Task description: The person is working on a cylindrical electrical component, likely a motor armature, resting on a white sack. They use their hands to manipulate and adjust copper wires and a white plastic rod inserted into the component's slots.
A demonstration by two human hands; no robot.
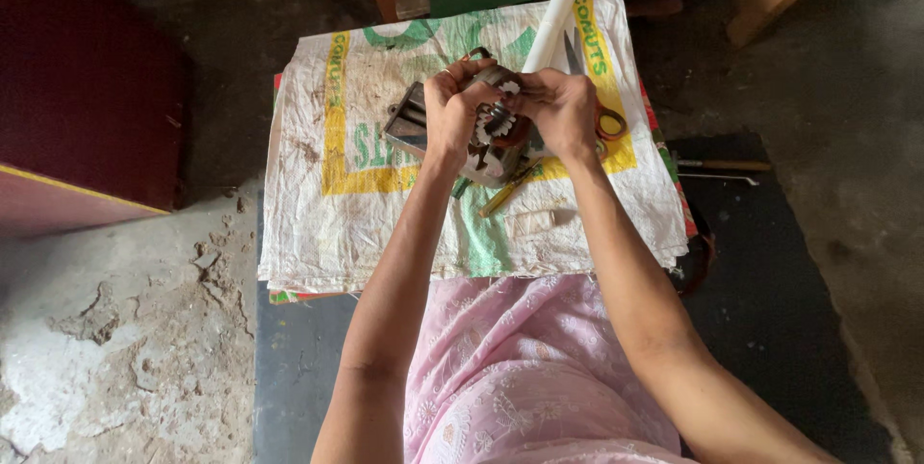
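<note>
From the head view, everything is placed against the white printed sack (pixel 385 204) spread over the low bench. Over the sack's upper middle, a grey metal assembly (pixel 486 137) with pale toothed parts is held up between both hands. The left hand (pixel 452 113) is closed around the assembly's left side, fingers curled over its top edge; the right hand (pixel 558 110) is pressed against its right side, fingertips tucked in at the centre where the toothed parts sit. Both grips are seen wrapped tight, with no open gap, though what the fingertips pinch inside cannot be told.

The assembly's long axis is judged to run diagonally, from the sack's upper left down toward its middle. The hands meet at its upper right end, so neither is clearly nearer; the right hand's fingers lie closest to the toothed parts.

Just beyond the hands, a white pipe (pixel 558 2) is seen running off the sack's far edge. Below them, a yellow-handled tool (pixel 510 190) lies on the sack, and a red-handled tool (pixel 610 123) is half hidden beside the right hand.
</note>
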